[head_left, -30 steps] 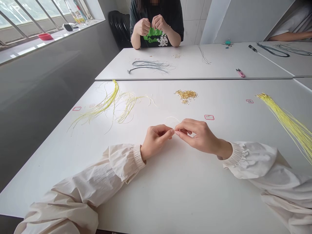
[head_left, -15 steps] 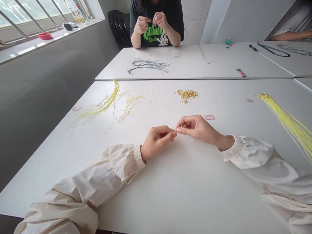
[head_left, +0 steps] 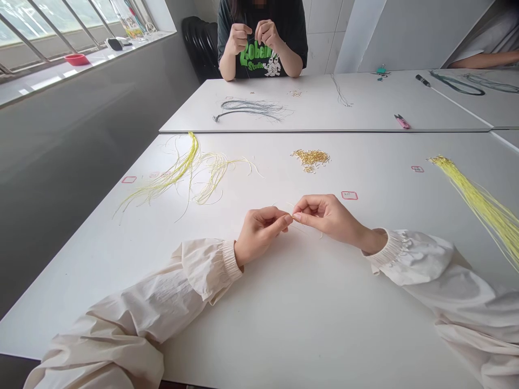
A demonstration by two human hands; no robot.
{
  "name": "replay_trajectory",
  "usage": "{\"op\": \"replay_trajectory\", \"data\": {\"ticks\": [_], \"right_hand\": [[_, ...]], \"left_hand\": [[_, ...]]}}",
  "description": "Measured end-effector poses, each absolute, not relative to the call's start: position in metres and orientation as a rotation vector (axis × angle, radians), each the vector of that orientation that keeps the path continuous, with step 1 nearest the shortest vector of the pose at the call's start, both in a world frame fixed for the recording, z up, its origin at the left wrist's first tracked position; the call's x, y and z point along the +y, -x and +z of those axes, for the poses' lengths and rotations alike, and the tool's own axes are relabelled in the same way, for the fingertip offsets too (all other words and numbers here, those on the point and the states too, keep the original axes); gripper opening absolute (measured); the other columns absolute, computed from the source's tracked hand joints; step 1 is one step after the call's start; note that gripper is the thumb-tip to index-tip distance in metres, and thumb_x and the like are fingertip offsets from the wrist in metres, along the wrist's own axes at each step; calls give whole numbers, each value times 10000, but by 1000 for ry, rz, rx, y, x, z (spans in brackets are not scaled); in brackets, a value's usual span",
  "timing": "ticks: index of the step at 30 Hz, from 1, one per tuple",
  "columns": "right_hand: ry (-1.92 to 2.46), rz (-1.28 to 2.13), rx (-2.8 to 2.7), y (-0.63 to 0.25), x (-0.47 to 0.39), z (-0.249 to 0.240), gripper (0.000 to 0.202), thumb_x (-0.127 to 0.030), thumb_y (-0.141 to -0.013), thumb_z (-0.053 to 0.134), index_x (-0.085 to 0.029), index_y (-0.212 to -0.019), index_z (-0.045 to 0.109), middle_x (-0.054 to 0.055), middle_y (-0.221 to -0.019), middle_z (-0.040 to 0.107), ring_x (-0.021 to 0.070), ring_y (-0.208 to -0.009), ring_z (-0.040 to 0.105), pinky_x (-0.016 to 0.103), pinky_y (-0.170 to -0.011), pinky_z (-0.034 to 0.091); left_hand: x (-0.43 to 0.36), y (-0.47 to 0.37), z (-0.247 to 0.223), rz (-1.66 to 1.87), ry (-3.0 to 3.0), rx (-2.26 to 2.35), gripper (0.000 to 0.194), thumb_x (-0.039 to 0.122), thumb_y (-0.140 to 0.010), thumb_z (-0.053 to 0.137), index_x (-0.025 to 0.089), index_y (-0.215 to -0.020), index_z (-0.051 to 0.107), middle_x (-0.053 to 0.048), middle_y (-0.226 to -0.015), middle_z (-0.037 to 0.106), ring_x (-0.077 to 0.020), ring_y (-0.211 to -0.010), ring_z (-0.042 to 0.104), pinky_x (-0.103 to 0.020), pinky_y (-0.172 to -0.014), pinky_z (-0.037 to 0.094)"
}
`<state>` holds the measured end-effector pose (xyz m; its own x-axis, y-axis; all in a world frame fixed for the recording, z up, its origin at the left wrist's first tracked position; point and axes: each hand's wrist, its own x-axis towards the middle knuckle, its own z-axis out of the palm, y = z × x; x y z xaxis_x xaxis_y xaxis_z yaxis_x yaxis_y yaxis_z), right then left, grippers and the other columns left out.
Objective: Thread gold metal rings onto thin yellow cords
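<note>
Thumb and fingers of my left hand [head_left: 265, 229] are pinched together on a thin pale yellow thread, with the fingertips close to those of my right hand [head_left: 320, 213]. My right hand pinches the same thread, and a loose end of the thread [head_left: 321, 234] pokes out below its fingers. Anything tiny between the fingertips is too small to make out. Beyond the hands lies a pile of small gold metal pieces [head_left: 311, 157]. A loose bundle of yellow threads [head_left: 192, 156] spreads out at the left, and a neater yellow thread bundle [head_left: 474, 192] with gold ends lies at the right.
Small red-framed labels [head_left: 349, 195] are stuck on the white table [head_left: 284, 324]. On the far table lie dark grey cords [head_left: 247, 108], pink thread snips [head_left: 402, 121] and a black-handled tool [head_left: 423, 80]. A person [head_left: 261, 48] sits opposite, both hands raised.
My fingertips have come slightly closer together on the thread, the left hand shifting a little. The view has moved very slightly; the bundles and the gold pile stay put.
</note>
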<state>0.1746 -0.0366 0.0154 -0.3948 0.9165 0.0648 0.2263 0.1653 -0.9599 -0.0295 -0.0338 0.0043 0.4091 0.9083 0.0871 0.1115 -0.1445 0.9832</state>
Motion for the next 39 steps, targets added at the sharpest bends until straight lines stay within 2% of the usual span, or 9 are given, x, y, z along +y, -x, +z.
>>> {"op": "replay_trajectory", "data": {"ticks": [5, 12, 15, 18, 23, 26, 33, 39], "right_hand": [[1067, 972, -1800, -168, -47, 13, 110, -228, -911, 570, -192, -815, 609, -12, -656, 513, 115, -611, 437, 269, -590, 388], [832, 185, -2143, -167, -48, -1, 175, -126, -937, 474, -213, -857, 603, 17, -661, 503, 151, -636, 414, 305, -636, 404], [784, 74, -2201, -169, -44, -1, 189, -110, -933, 482, -222, -903, 632, 25, -676, 524, 160, -646, 424, 318, -649, 406], [783, 230, -2124, -169, -44, 6, 161, -139, -938, 510, -220, -923, 648, 22, -681, 541, 152, -647, 448, 308, -633, 416], [997, 817, -1863, -168, -44, 18, 134, -261, -934, 567, -206, -868, 670, 24, -753, 619, 129, -630, 461, 292, -602, 405], [1076, 1009, -1760, -169, -42, 19, 162, -329, -907, 611, -196, -855, 688, -1, -651, 541, 119, -588, 407, 286, -562, 354], [1183, 1148, -1672, -169, -41, 20, 181, -341, -875, 639, -175, -823, 686, -40, -571, 355, 92, -532, 308, 264, -490, 267], [1250, 1169, -1637, -166, -44, 23, 161, -307, -843, 656, -167, -765, 661, -53, -555, 324, 81, -514, 288, 253, -477, 247]], "left_hand": [[-32, 27, 10, 1000, -1480, 1001, 263, 368, -844, 687, 139, -718, 708, -6, -597, 576, -76, -513, 408, -228, -490, 335], [-29, 25, 10, 1007, -1442, 1006, 279, 391, -832, 693, 140, -713, 709, -13, -600, 584, -84, -525, 425, -229, -491, 357], [-31, 24, 10, 1003, -1468, 996, 272, 377, -838, 690, 137, -711, 705, -11, -603, 587, -80, -519, 426, -226, -499, 370], [-32, 25, 9, 988, -1517, 974, 279, 378, -854, 675, 135, -719, 706, -13, -612, 594, -80, -524, 437, -224, -516, 384], [-32, 28, 5, 946, -1565, 973, 303, 413, -857, 669, 139, -737, 713, -19, -620, 599, -90, -537, 457, -227, -524, 391], [-32, 28, 4, 932, -1561, 980, 304, 423, -852, 674, 142, -746, 716, -17, -623, 602, -89, -535, 456, -225, -519, 386], [-32, 27, 4, 913, -1569, 958, 295, 407, -860, 668, 141, -741, 718, -14, -619, 596, -88, -536, 449, -223, -510, 372], [-33, 26, 3, 913, -1578, 951, 273, 383, -854, 680, 135, -745, 715, -14, -616, 602, -90, -542, 458, -226, -516, 380]]}}
